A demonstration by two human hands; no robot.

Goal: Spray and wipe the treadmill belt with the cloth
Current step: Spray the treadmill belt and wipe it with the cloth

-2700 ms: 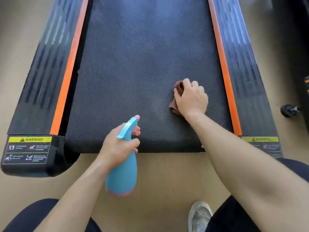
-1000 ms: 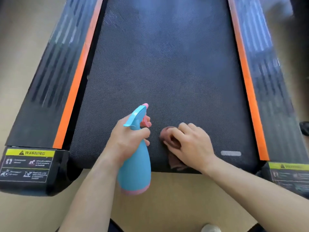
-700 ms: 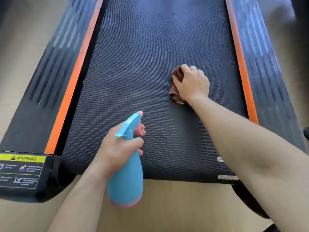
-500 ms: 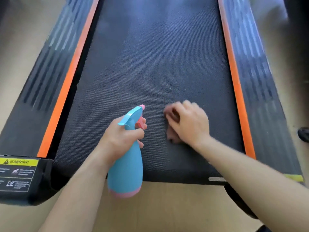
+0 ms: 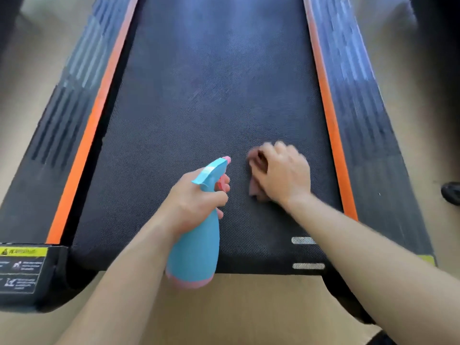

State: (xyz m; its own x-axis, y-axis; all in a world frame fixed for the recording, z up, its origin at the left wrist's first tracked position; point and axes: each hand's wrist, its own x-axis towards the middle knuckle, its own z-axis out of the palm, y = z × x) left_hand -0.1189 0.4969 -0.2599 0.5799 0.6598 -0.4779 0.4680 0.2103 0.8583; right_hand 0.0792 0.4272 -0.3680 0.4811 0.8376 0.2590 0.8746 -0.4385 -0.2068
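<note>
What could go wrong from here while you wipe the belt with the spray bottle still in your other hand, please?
The right hand is blurred mid-wipe close to the left hand gripping the spray bottle, so they could bump. A finger rests by the trigger, risking a stray squirt. The bunched cloth covers little belt, so patches may be missed.

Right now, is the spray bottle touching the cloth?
Apart. The head view shows bare belt between the spray bottle and the cloth.
</note>
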